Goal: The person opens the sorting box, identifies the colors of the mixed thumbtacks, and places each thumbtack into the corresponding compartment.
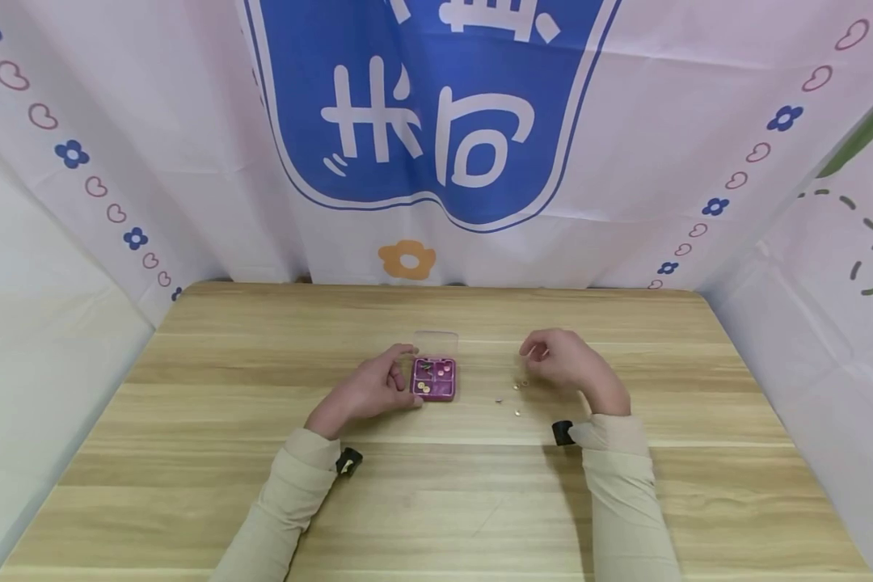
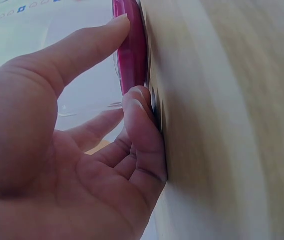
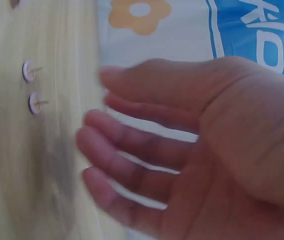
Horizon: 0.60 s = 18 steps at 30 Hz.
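Observation:
A small purple compartment box (image 1: 443, 395) lies on the table with its clear lid (image 1: 436, 343) swung back. Dark green bits, pinkish round pieces and yellowish round pieces sit in separate compartments. My left hand (image 1: 367, 390) holds the box at its left side, thumb at the near corner and index finger by the lid hinge. Farther right, my right hand (image 1: 566, 358) hovers above the table, fingers loosely bent, nothing visible between them. Below it lie several small studs (image 3: 29, 71) with round pale heads and thin upright posts; whether tacks or earrings, I cannot tell.
The wooden table (image 1: 436, 501) ends at the back against a white curtain (image 1: 626, 194) with a blue emblem. Sheets also hang at both sides. A black strap mount (image 1: 348, 461) sits at the left wrist, another black mount (image 1: 563, 433) at the right.

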Each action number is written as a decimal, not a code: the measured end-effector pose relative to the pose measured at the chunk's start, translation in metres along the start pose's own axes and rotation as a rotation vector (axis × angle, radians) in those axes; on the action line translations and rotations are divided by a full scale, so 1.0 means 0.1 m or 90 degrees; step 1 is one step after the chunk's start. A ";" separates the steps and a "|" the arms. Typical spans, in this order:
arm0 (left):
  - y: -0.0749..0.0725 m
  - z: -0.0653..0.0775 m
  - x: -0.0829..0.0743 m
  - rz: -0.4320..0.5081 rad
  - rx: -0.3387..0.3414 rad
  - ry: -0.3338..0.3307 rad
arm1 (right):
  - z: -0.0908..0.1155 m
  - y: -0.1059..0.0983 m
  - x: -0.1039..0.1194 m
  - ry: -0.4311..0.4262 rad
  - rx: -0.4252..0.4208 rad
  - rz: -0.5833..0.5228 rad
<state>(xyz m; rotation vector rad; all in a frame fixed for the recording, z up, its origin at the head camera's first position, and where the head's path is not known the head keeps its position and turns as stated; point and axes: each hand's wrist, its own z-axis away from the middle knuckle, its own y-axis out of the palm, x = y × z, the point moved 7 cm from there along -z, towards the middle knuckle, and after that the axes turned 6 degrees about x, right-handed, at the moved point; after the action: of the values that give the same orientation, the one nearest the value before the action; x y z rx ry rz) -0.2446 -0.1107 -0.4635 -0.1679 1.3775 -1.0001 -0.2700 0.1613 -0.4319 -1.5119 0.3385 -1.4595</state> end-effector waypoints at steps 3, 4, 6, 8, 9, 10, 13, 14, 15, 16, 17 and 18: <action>0.00 -0.01 0.01 -0.005 0.001 0.001 | 0.02 0.08 -0.05 0.021 0.056 -0.014; 0.00 -0.01 0.02 -0.006 0.002 0.001 | 0.03 0.10 -0.05 0.027 0.068 -0.020; 0.01 0.00 0.02 -0.006 0.004 0.001 | 0.04 0.13 -0.05 0.033 0.080 -0.026; 0.01 0.00 0.02 -0.005 0.004 0.004 | 0.04 0.14 -0.04 0.036 0.081 -0.027; 0.01 0.00 0.02 -0.004 0.004 0.004 | 0.04 0.15 -0.05 0.039 0.080 -0.028; 0.01 0.00 0.01 -0.003 0.005 0.006 | 0.04 0.15 -0.05 0.043 0.078 -0.031; 0.01 0.01 0.01 0.004 0.005 0.012 | 0.04 0.16 -0.07 0.058 0.075 -0.039; 0.01 0.01 0.01 0.004 0.006 0.013 | 0.04 0.16 -0.08 0.064 0.074 -0.041; 0.01 0.01 0.01 0.006 0.007 0.013 | 0.04 0.17 -0.09 0.069 0.074 -0.043; 0.01 0.01 0.01 0.008 0.008 0.013 | 0.04 0.17 -0.10 0.072 0.074 -0.044; 0.01 0.00 0.01 0.010 0.008 0.012 | 0.04 0.17 -0.11 0.072 0.072 -0.043; 0.01 0.00 0.02 0.010 0.010 0.011 | 0.04 0.17 -0.11 0.072 0.070 -0.044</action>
<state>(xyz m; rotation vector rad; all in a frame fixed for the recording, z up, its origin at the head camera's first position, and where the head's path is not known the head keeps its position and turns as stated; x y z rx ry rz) -0.2441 -0.1114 -0.4650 -0.1368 1.3846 -1.0000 -0.2622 0.1631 -0.4515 -1.3687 0.2700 -1.5960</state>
